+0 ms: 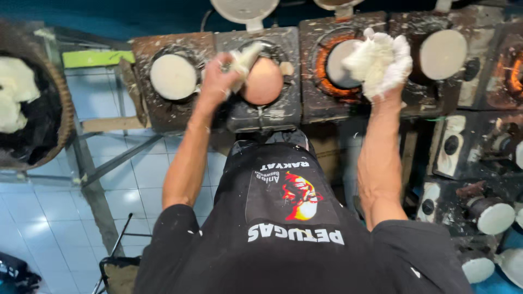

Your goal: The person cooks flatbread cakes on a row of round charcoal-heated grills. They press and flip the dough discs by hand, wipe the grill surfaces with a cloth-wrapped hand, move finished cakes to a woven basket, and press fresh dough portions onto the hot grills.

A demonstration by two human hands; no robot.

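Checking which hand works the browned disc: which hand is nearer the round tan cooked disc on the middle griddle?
Left. The left hand touches the round tan cooked disc; the right hand is one griddle over.

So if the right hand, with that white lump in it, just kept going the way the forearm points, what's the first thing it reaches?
Most likely the pale round disc on the glowing orange burner: the right hand and its white dough lump already overlap it in the picture. The height of the hand above it is unclear.

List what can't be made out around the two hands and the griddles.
- Right hand, head view: fingers buried in the white dough lump.
- Left hand, head view: its grip on the white scrap is motion-blurred.
- Open lid: cut off by the top edge.
- Basket: cut off by the left edge.
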